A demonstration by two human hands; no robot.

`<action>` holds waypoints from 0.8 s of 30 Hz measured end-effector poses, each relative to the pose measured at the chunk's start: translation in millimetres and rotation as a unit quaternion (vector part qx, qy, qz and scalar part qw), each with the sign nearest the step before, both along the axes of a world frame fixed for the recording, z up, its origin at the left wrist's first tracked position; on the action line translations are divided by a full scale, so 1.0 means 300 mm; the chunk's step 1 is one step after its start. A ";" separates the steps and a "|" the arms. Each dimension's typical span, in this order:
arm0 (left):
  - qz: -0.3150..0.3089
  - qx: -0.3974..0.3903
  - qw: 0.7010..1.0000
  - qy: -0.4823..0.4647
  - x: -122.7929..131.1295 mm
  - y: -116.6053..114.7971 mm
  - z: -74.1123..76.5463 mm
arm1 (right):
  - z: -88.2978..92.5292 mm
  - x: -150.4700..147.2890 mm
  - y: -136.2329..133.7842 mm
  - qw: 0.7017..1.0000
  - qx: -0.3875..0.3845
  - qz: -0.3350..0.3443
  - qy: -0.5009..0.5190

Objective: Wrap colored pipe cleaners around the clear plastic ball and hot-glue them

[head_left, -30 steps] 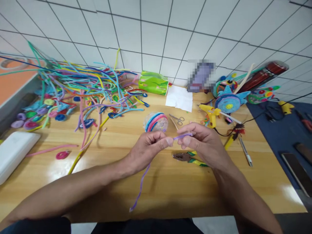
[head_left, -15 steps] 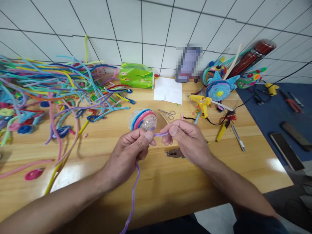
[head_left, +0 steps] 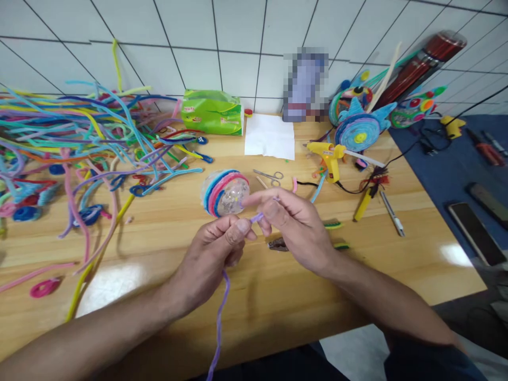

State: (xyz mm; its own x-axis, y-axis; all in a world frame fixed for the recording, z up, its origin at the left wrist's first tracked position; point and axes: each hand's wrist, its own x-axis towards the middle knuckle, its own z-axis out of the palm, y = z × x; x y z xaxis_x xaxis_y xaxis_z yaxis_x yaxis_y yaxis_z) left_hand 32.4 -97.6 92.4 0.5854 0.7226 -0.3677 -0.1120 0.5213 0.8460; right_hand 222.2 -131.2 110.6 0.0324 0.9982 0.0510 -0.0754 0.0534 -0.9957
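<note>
A purple pipe cleaner (head_left: 219,328) hangs down from my left hand (head_left: 212,248), which pinches it between thumb and fingers near one end. My right hand (head_left: 296,225) is close on the right, its thumb against the fingers at that short end, with the index finger stretched out to the left. Just beyond the hands lies a clear round ball (head_left: 226,193) wrapped with blue and pink bands. Partly hidden under my right hand are pliers (head_left: 278,244) with green and yellow handles. Small scissors (head_left: 270,175) lie behind the hands.
A heap of coloured pipe cleaners (head_left: 79,132) covers the left side. At the back are a green tissue pack (head_left: 212,112) and white paper (head_left: 270,136). On the right stand a yellow glue gun (head_left: 327,159), a blue disc-shaped craft (head_left: 359,132), a yellow-handled cutter (head_left: 362,205) and a pen (head_left: 391,213).
My right index finger has extended leftward and the hands are closer together. The short end of pipe cleaner between them now looks bent. The view has shifted slightly.
</note>
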 end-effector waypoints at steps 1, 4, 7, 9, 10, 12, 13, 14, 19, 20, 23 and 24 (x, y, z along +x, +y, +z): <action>-0.003 -0.008 1.000 -0.010 0.003 -0.001 0.001 | 0.001 -0.001 0.002 1.000 -0.002 0.000 -0.010; -0.025 -0.040 0.998 -0.052 0.010 -0.005 0.004 | -0.011 0.002 0.010 1.000 -0.002 -0.018 -0.005; -0.057 -0.066 0.993 -0.079 0.010 -0.013 -0.001 | -0.035 0.008 0.018 0.999 0.002 -0.026 0.031; -0.069 -0.066 0.992 -0.078 0.006 -0.020 -0.011 | -0.049 0.009 0.021 0.999 -0.001 -0.023 0.043; -0.070 -0.060 0.993 -0.074 0.004 -0.024 -0.016 | -0.054 0.009 0.021 0.999 -0.002 -0.022 0.046; -0.057 -0.043 0.995 -0.066 -0.001 -0.027 -0.022 | -0.061 0.005 0.019 0.998 -0.006 -0.029 0.053; -0.045 -0.033 0.997 -0.062 -0.002 -0.026 -0.022 | -0.063 0.002 0.017 0.998 -0.007 -0.035 0.056; -0.031 -0.023 0.998 -0.058 -0.003 -0.024 -0.021 | -0.065 -0.002 0.014 0.997 -0.007 -0.042 0.060; 0.009 0.002 0.998 -0.060 0.000 -0.006 -0.001 | -0.066 -0.015 0.001 0.996 0.008 -0.064 0.065; 0.005 0.002 0.998 -0.064 0.002 -0.005 -0.001 | -0.063 -0.014 0.000 0.996 0.014 -0.068 0.063; -0.021 -0.002 0.997 -0.077 0.007 -0.011 -0.012 | -0.055 -0.005 0.005 0.994 0.030 -0.081 0.060; -0.027 -0.002 0.996 -0.080 0.009 -0.015 -0.017 | -0.055 -0.001 0.009 0.994 0.031 -0.082 0.061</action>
State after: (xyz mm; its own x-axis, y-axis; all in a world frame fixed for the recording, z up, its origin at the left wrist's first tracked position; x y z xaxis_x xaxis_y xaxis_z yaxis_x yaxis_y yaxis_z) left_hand 35.1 -102.0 87.3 0.6753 0.6866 -0.2693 -0.2163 0.5334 0.8177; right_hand 221.8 -128.6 94.1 0.2032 0.9742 0.0981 -0.1802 0.1357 -0.9742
